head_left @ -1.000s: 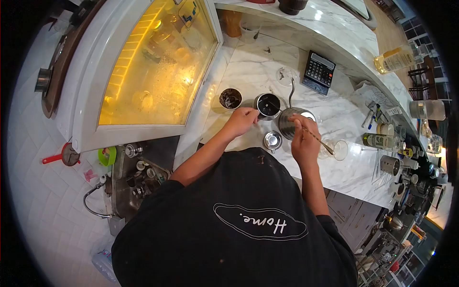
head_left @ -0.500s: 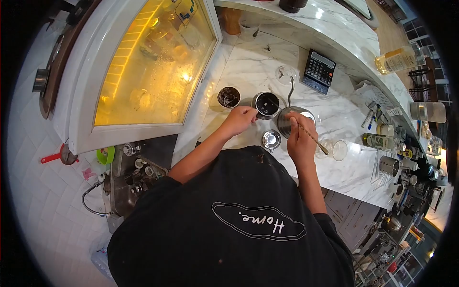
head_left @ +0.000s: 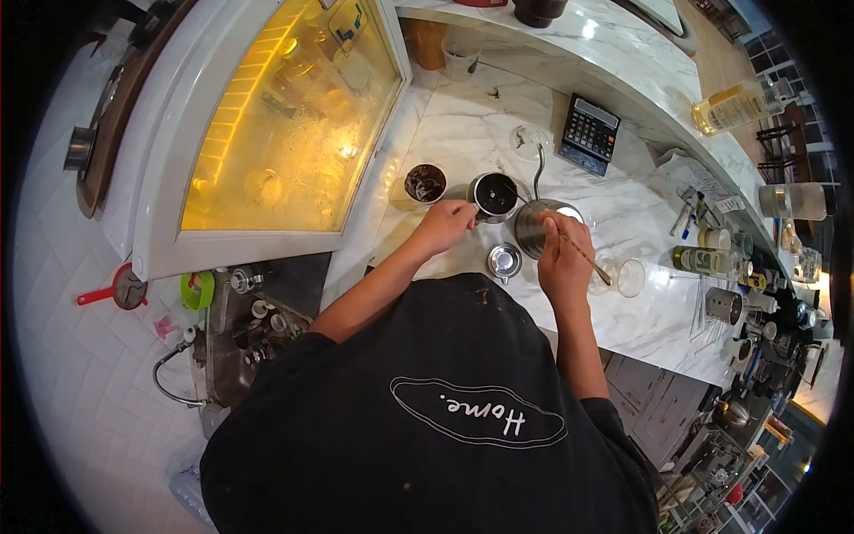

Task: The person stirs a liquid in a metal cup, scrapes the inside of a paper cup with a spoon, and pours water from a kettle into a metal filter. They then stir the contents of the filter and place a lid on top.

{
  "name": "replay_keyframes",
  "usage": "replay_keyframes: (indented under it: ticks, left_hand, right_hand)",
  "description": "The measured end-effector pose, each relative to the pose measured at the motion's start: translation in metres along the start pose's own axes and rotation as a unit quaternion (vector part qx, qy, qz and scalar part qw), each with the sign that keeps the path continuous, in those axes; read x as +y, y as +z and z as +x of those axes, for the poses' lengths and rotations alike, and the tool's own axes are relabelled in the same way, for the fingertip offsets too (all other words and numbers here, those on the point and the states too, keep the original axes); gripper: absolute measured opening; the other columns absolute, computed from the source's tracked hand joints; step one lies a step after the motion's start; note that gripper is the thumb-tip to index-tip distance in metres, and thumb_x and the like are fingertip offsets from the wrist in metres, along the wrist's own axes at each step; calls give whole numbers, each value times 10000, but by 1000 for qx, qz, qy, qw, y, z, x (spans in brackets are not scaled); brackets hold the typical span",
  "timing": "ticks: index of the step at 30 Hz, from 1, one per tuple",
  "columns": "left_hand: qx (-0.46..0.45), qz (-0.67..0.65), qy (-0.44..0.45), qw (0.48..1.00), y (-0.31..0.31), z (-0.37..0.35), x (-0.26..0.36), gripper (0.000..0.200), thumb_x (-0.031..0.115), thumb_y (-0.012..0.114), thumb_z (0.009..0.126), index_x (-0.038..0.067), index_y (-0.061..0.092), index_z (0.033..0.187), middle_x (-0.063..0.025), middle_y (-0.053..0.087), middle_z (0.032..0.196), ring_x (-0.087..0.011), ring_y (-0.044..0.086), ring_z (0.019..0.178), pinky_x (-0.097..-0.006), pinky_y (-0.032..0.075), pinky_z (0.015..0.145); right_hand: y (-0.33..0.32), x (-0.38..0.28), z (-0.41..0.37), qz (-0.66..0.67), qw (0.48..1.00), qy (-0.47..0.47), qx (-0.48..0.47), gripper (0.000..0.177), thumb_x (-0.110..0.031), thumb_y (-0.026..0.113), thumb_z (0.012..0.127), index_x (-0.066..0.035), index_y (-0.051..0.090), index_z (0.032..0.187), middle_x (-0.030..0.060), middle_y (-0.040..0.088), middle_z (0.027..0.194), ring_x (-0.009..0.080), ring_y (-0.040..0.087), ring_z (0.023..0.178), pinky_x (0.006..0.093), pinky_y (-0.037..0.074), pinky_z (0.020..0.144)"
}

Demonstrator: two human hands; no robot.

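My left hand [head_left: 445, 226] pinches the near-left side of a metal cup [head_left: 506, 216] that stands on the counter with dark liquid inside. In my right hand [head_left: 566, 260] is a long, thin metal bar spoon [head_left: 584, 254]. One end of it reaches into the cup, and the other sticks out toward the lower right. Under my right hand stands a gooseneck kettle [head_left: 533, 235], its spout pointing away from me. A small silver strainer-like piece [head_left: 504, 262] lies just in front of the cup. To the left, a glass [head_left: 426, 182] holds dark wet contents.
A calculator [head_left: 590, 133] lies near the back ledge. Clear glasses [head_left: 630, 278] stand right of the kettle. A glass-door fridge [head_left: 294, 133] borders the left, with a sink [head_left: 233, 356] below it. Bottles [head_left: 703, 260] and utensils crowd the right side of the marble counter [head_left: 663, 311].
The bar spoon has shifted slightly in the cup, and my right hand has moved a little right and down with it. My left hand stays at the cup.
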State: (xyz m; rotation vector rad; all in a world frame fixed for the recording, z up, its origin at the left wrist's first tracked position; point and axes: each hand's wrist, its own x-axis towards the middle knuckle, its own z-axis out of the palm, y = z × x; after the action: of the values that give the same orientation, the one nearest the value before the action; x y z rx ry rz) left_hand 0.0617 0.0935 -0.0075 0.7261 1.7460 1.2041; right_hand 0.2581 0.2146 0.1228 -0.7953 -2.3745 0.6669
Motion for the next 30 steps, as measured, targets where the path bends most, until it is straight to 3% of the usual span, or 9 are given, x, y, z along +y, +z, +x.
replay_keyframes:
  ticks: [4, 10, 13, 17, 20, 21, 24, 30]
  left_hand:
    - [5, -16, -5, 1000, 3, 0, 0, 393, 343, 556, 976, 23, 658, 772, -35, 637, 713, -125, 539, 654, -312, 436, 620]
    - [4, -2, -5, 1000, 3, 0, 1, 393, 341, 559, 977, 24, 649, 763, -31, 637, 717, -123, 537, 655, -309, 432, 620]
    - [6, -14, -2, 1000, 2, -1, 1, 393, 339, 560, 978, 24, 648, 760, -30, 639, 722, -122, 544, 667, -304, 438, 635]
    - [-2, -29, 3, 1000, 2, -1, -2, 391, 333, 561, 980, 22, 646, 759, -28, 642, 732, -121, 555, 688, -298, 446, 659]
    - [-22, -35, -21, 999, 0, -3, 6, 391, 276, 527, 1026, 12, 600, 747, -70, 675, 813, -156, 638, 837, -310, 482, 784]
    - [-28, -32, -26, 999, -1, -3, 7, 395, 250, 510, 1048, 9, 584, 744, -89, 686, 841, -176, 676, 901, -316, 498, 841]
    - [-28, -35, -16, 999, -1, -3, 5, 397, 249, 505, 1054, 11, 573, 744, -86, 682, 844, -176, 676, 910, -319, 498, 846]
    - [-11, -42, -19, 999, 3, -7, 8, 386, 239, 503, 1056, 14, 567, 749, -91, 693, 867, -180, 672, 914, -335, 501, 852]
  right_hand:
    - [5, -8, 0, 30, 997, -66, -9, 136, -79, 576, 1012, -50, 708, 1002, 111, 735, 964, 322, 659, 910, 416, 498, 832]
    - [-1, 0, 7, 19, 1000, -10, -16, 79, -56, 630, 957, -38, 688, 1008, 104, 727, 983, 306, 671, 943, 424, 468, 855]
    - [-3, 5, -2, 23, 998, -49, 17, 137, -74, 578, 1005, -61, 714, 1003, 111, 729, 943, 332, 650, 837, 416, 493, 816]
    - [3, -5, -7, 45, 998, -51, -6, 139, -71, 578, 1005, -61, 716, 1015, 116, 727, 943, 331, 645, 851, 416, 493, 813]
    - [5, -2, -7, 28, 999, -36, 4, 136, -68, 584, 1002, -64, 716, 1035, 116, 729, 954, 326, 647, 853, 413, 497, 801]
    - [4, 2, -10, 25, 999, -25, 16, 137, -66, 583, 1003, -63, 715, 1041, 114, 732, 966, 323, 651, 859, 414, 501, 799]
    - [4, 7, -23, 22, 998, -22, 55, 138, -52, 592, 997, -64, 713, 1062, 109, 744, 1045, 309, 680, 940, 405, 529, 826]
    - [13, 1, -17, 29, 998, -51, 33, 142, -21, 623, 970, -69, 714, 1067, 141, 739, 1110, 309, 693, 1025, 384, 534, 891]
